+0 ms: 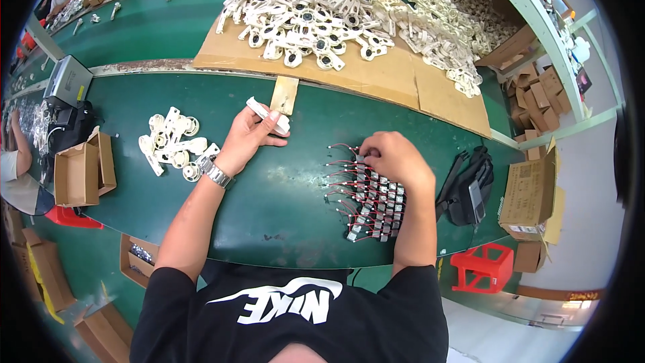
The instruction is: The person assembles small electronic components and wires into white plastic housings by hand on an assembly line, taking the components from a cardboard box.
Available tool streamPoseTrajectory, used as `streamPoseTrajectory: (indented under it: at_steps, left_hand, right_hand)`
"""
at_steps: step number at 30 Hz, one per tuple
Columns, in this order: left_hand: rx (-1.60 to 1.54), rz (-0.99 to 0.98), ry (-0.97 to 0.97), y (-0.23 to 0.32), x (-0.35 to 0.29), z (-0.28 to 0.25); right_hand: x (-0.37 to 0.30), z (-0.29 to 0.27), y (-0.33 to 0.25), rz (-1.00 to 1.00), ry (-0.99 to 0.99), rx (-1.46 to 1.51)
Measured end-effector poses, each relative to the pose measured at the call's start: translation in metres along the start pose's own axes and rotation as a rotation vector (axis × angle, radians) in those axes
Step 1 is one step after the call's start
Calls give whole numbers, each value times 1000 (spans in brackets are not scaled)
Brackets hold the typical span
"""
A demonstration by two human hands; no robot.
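My left hand (pixel 247 136) is closed around a white plastic housing (pixel 281 123), an elongated piece held tilted above the green table. Just beyond it lies a small wooden block (pixel 285 93) near the table's far edge. My right hand (pixel 396 158) has its fingers curled together at the far end of rows of small grey blocks with red wire leads (pixel 374 203). What is between those fingertips, if anything, is hidden. Left of my left hand sits a loose pile of white plastic housings with round ends (pixel 171 140).
Cardboard (pixel 396 75) beyond the table bears a large heap of white housings (pixel 316 17). A black bag (pixel 465 188) lies at the right, near an open carton (pixel 531 191) and a red stool (pixel 482 267). Small cardboard boxes (pixel 77 173) stand at the left edge.
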State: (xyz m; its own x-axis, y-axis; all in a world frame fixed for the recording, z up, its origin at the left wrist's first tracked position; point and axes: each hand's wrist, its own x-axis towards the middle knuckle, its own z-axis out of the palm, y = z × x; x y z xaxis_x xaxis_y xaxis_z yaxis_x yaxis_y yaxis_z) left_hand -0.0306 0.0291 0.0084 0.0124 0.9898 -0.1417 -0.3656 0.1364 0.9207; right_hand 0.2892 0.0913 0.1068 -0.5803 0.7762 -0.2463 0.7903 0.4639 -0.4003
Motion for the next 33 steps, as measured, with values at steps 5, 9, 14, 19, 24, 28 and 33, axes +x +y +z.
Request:
streamPoseTrajectory:
  at_steps: [5, 9, 14, 19, 24, 28, 33]
  left_hand:
    - [32, 46, -5, 0, 1, 2]
    - [-13, 25, -53, 1, 0, -5]
    - [-251, 35, -132, -8, -3, 1]
    - [-272, 20, -126, -6, -8, 7]
    - [-429, -47, -49, -3, -8, 13]
    - [-417, -9, -89, -7, -9, 9]
    - [-167, -17, 47, -9, -6, 16]
  right_hand:
    - [4, 19, -11, 44, 75, -154]
    - [8, 17, -10, 56, 63, -117]
    - [8, 15, -3, -42, 113, 7]
    - [0, 0, -29, -137, 236, 230]
    - [0, 12, -52, -210, 263, 286]
    - [6, 25, -60, -281, 238, 324]
    - [3, 24, -69, -164, 214, 424]
